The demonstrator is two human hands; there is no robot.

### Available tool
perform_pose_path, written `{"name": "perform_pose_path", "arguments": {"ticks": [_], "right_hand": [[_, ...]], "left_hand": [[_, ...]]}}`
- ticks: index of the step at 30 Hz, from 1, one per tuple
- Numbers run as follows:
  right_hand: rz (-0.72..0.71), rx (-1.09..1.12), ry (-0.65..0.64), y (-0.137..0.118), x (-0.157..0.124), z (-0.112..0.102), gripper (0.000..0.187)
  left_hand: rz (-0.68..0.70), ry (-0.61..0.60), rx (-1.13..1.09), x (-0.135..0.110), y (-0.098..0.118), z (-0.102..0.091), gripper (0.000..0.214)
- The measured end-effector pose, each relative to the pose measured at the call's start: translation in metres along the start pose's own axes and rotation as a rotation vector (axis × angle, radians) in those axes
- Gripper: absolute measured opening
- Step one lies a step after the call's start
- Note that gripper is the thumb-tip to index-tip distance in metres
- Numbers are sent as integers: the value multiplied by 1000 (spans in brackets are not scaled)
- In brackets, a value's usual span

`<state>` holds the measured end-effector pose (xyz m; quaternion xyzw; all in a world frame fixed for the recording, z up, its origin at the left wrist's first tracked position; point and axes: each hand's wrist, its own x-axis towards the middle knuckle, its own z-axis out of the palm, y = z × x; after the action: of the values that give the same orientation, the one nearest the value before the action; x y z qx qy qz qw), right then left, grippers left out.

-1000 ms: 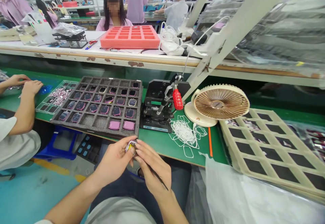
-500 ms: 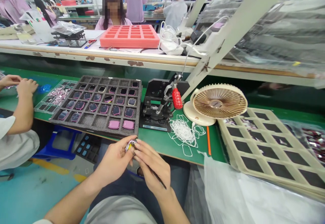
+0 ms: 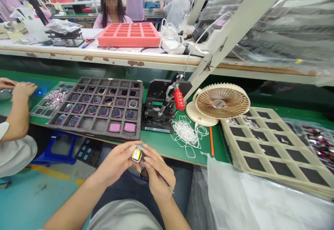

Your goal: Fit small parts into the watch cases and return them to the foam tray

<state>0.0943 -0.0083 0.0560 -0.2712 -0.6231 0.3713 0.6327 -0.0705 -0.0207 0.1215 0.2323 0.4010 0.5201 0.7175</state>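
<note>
My left hand [image 3: 121,158] is closed on the edge of a small opened smartwatch case [image 3: 136,154]. The case is tilted so that a yellow, silver-edged part inside faces up. Against its other side press the fingers of my right hand [image 3: 159,169]. That hand also grips a thin dark stick-like tool [image 3: 167,183], whose narrow end points back past my wrist; its front end is hidden by the fingers. Both hands are just in front of the bench edge, below a grey foam tray [image 3: 97,127] of purple-framed watches and two pink-purple watch pieces [image 3: 114,128].
Behind my hands stands a black press [image 3: 159,108] with a red handle [image 3: 179,99]. Right of it are white ring gaskets [image 3: 185,132], a fan [image 3: 221,101], an orange stick [image 3: 211,141] and a cream compartment tray [image 3: 281,143]. A co-worker's hands [image 3: 21,88] are at left.
The watch case has turned in my fingers, so its yellow inside now faces up. Before, mostly its edge showed. The whole view has shifted slightly.
</note>
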Motion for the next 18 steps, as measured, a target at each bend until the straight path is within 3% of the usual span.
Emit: {"name": "perform_pose_path", "arguments": {"ticks": [4, 6, 9, 13, 18], "right_hand": [[68, 5, 206, -6, 1, -11, 20], [122, -126, 381, -6, 16, -26, 16], [173, -401, 618, 5, 52, -62, 25], [281, -721, 494, 28, 80, -109, 36], [440, -811, 534, 25, 69, -119, 44]], "left_hand": [[-53, 14, -55, 3, -1, -1, 35], [-74, 30, -49, 3, -5, -2, 37], [-123, 19, -43, 4, -13, -2, 39], [-191, -9, -38, 6, -26, 5, 37], [-228, -4, -99, 12, -37, 7, 41]]}}
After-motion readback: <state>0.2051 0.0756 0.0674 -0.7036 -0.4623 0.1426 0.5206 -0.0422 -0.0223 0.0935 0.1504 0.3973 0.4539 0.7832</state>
